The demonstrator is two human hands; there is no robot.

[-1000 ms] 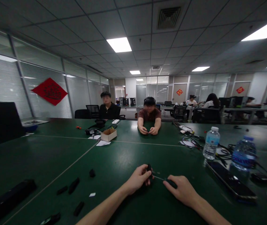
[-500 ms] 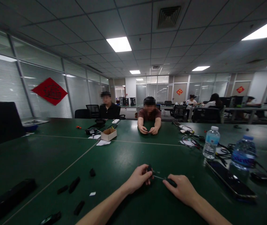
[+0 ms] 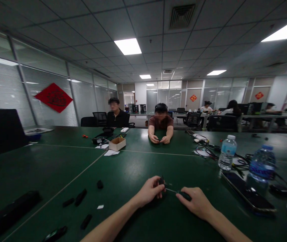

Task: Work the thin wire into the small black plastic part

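Observation:
My left hand (image 3: 150, 192) is closed around a small black object (image 3: 161, 181), whose top shows above the fingers. My right hand (image 3: 195, 202) pinches a black piece (image 3: 185, 196) between thumb and fingers. A thin wire (image 3: 171, 190) runs between the two held objects. Both hands are just above the green table (image 3: 123, 171). To their left lie several black bars (image 3: 80, 197) and a small white scrap (image 3: 100, 207). Nearest my right hand is a black phone (image 3: 248, 191), lying flat.
Two water bottles (image 3: 227, 153) and tangled black cables (image 3: 239, 163) stand at the right. A cardboard box (image 3: 117, 144) and a long black case (image 3: 11, 208) are on the table. A co-worker (image 3: 161, 121) sits across it, hands together; another person (image 3: 117, 116) sits behind.
The view has tilted slightly and the room has shifted a little. My hands stay nearly in place, keeping their hold on the black objects and wire.

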